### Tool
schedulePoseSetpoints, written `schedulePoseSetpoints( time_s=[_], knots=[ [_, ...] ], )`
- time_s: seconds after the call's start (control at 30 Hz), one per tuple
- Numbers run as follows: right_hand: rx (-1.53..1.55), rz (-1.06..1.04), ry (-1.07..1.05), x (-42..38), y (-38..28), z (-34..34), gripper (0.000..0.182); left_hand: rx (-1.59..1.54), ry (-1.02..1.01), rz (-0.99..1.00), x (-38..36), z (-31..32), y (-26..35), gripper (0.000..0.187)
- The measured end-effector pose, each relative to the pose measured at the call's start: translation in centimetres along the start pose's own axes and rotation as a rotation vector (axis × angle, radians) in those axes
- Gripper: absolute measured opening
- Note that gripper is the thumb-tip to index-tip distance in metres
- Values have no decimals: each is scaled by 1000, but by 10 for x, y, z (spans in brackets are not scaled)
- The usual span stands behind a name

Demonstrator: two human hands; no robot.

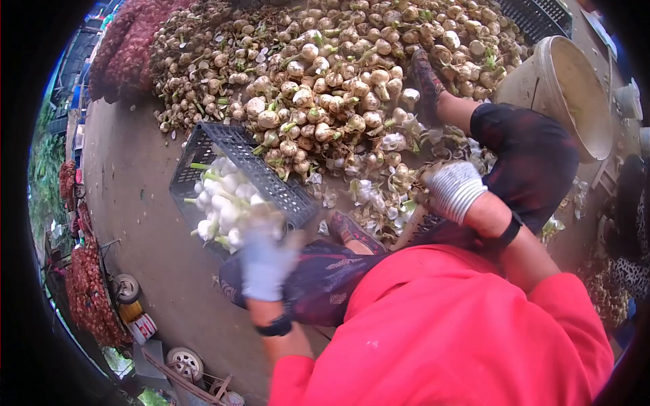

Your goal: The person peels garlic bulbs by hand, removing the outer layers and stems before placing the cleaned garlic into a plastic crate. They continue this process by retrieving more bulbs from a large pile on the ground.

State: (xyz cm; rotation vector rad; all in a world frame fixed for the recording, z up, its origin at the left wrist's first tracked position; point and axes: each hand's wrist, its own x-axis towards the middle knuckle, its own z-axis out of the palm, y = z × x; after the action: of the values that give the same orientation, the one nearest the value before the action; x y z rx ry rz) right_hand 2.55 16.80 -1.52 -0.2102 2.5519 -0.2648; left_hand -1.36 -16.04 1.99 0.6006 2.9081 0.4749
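Observation:
My left hand [267, 260], in a pale glove and smeared by motion, is over my knee at the near end of a black crate [281, 196]. Peeled white garlic bulbs [223, 196] with green stems lie in that crate, right beside the hand. Over by my other leg, my right hand [455, 189], in a striped white glove, has its fingers curled around something brownish that is mostly hidden. Unpeeled garlic bulbs [325, 101] form a large heap in front of me, with loose skins [369, 193] scattered between my legs.
A large whitish bucket [575, 95] lies tilted at the right. Another black crate [538, 17] stands behind the heap. Red mesh sacks [132, 51] are at the upper left. A wheeled cart [186, 364] and more red sacks [91, 291] sit at the lower left.

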Motion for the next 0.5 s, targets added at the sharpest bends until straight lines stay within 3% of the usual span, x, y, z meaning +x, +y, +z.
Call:
schedulePoseSetpoints(
  time_s=[0.1,0.17,0.2,0.27,0.3,0.33,0.4,0.43,0.47,0.5],
  knots=[
    [42,-79,-41,2,-28,-2,31,-372,-284,223,26,69,67,48],
    [104,-107,-139,19,-33,23,39,-273,-863,256,44,99,105,52],
    [95,-111,-146,29,-29,27,39,-284,-858,250,53,99,104,52],
    [518,-245,-185,55,-20,37,51,-260,-855,292,66,97,97,54],
    [432,-363,-19,74,-13,69,66,-262,-860,287,69,99,92,54],
    [265,-312,-63,96,-19,62,72,-213,-701,181,70,101,85,54],
    [300,-217,45,145,-25,51,61,-202,-272,35,61,107,68,57],
    [260,-148,217,174,-27,60,52,-330,-195,-58,61,103,61,55],
    [225,-134,23,201,-24,61,45,-462,-151,-170,57,101,54,52],
    [247,-154,23,221,-24,68,41,-591,-95,-276,54,99,46,48]
  ],
)
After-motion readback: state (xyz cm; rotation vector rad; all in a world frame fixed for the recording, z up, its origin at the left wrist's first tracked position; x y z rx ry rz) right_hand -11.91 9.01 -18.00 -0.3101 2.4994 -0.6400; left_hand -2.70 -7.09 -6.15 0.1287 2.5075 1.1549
